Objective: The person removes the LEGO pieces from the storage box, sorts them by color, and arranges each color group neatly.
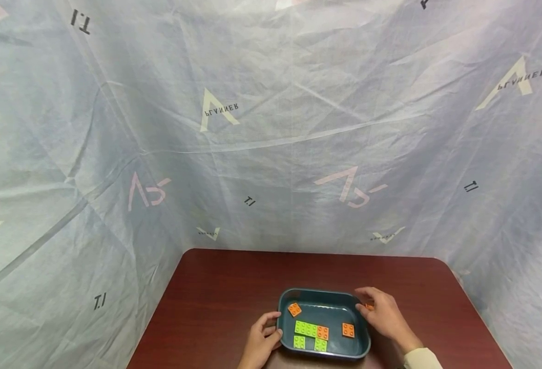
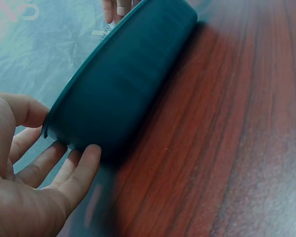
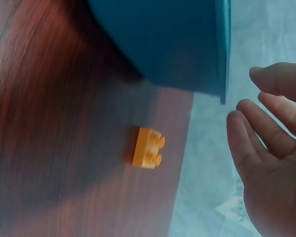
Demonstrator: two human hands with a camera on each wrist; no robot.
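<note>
A dark teal tray [image 1: 325, 294] with rounded corners stands on the table, holding several toy building bricks. My left hand [image 1: 260, 338] grips its left end, fingertips against the rim and outer wall [image 2: 108, 94]. On the table just outside the tray's right end lies an orange building brick [image 3: 147, 148], partly hidden by the hand in the head view. Over it hovers my right hand [image 1: 383, 312], fingers loosely spread and holding nothing, beside the tray's right rim. Inside the tray are a lime brick [image 1: 305, 328] against an orange brick [image 1: 322, 333], and an orange brick [image 1: 348, 330] to the right.
Another orange brick [image 1: 294, 309] sits at the tray's far left, with lime bricks [image 1: 299, 342] along the near side. The reddish-brown table [image 1: 225, 287] ends at a hanging, printed grey sheet [image 1: 271, 128] behind and at both sides.
</note>
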